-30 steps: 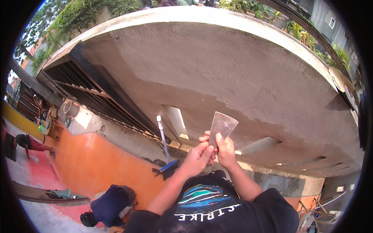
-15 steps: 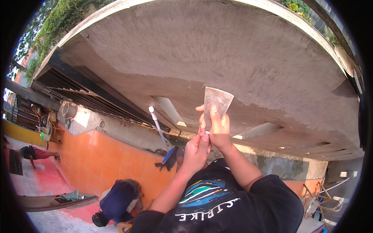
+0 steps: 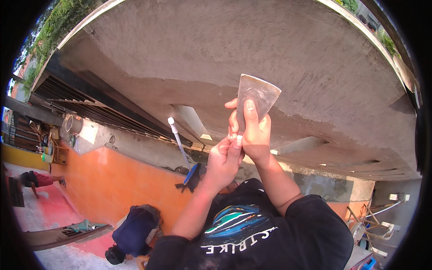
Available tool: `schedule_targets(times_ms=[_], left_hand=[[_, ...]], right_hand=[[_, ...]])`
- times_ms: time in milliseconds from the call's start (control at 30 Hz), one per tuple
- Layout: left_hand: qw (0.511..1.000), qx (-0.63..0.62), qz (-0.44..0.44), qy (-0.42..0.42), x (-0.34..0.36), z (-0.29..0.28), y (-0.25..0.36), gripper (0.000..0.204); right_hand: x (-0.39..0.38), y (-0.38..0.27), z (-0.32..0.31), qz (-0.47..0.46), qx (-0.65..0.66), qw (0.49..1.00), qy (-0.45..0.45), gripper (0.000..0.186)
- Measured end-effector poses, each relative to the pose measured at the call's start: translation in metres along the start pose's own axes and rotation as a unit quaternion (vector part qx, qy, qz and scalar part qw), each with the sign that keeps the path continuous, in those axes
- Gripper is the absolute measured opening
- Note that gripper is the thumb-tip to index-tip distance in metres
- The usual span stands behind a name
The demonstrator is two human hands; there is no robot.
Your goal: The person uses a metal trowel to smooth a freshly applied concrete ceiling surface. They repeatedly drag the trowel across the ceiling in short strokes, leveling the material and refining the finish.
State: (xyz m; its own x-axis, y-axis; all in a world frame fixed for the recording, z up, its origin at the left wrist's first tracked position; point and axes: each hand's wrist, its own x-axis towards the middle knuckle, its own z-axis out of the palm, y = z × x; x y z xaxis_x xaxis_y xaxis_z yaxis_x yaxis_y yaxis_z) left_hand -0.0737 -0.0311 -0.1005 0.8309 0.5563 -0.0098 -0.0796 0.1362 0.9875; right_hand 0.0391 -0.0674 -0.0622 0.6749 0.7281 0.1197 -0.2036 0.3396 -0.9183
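Observation:
A wide, flared metal scraper point(image 3: 257, 90), smeared grey, points blade-up in front of a plastered wall point(image 3: 202, 49). My right hand point(image 3: 256, 130) is closed round its lower part, thumb laid flat along the blade's face and fingers curled behind. Just below, my left hand point(image 3: 225, 157) is closed in a pinch at the scraper's lower end, touching my right hand. Most of the handle is hidden by my fingers. The upper wall is lighter grey, and a darker, damp-looking band runs beneath it.
Slots such as this opening point(image 3: 191, 119) pierce the wall. A blue-headed broom point(image 3: 191, 175) leans left of my hands. Below are an orange tiled ledge point(image 3: 121, 173) and a person in dark blue point(image 3: 137, 229); another person point(image 3: 36, 179) bends at far left. Wooden poles point(image 3: 371, 225) stand lower right.
Both hands and the scraper have risen slightly in the picture, with the blade higher against the wall. The grip looks much the same, and the view has shifted a little.

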Motion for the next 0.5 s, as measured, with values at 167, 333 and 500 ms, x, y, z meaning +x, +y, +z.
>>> schedule_targets(times_ms=[167, 333, 500], left_hand=[[0.998, -0.047, -0.048, 0.001, -0.018, 0.007, -0.009, 0.035], [0.999, -0.015, -0.027, -0.007, -0.007, 0.011, -0.018, 0.04], [0.999, -0.024, -0.048, 0.002, -0.006, 0.011, -0.016, 0.038]], right_hand=[[-0.017, 0.013, -0.003, 0.11, 0.0, 0.992, 0.058, 0.047], [-0.01, 0.017, -0.011, 0.037, -0.027, 0.998, 0.046, 0.048], [-0.009, 0.012, -0.01, 0.048, -0.034, 0.997, 0.047, 0.051]])
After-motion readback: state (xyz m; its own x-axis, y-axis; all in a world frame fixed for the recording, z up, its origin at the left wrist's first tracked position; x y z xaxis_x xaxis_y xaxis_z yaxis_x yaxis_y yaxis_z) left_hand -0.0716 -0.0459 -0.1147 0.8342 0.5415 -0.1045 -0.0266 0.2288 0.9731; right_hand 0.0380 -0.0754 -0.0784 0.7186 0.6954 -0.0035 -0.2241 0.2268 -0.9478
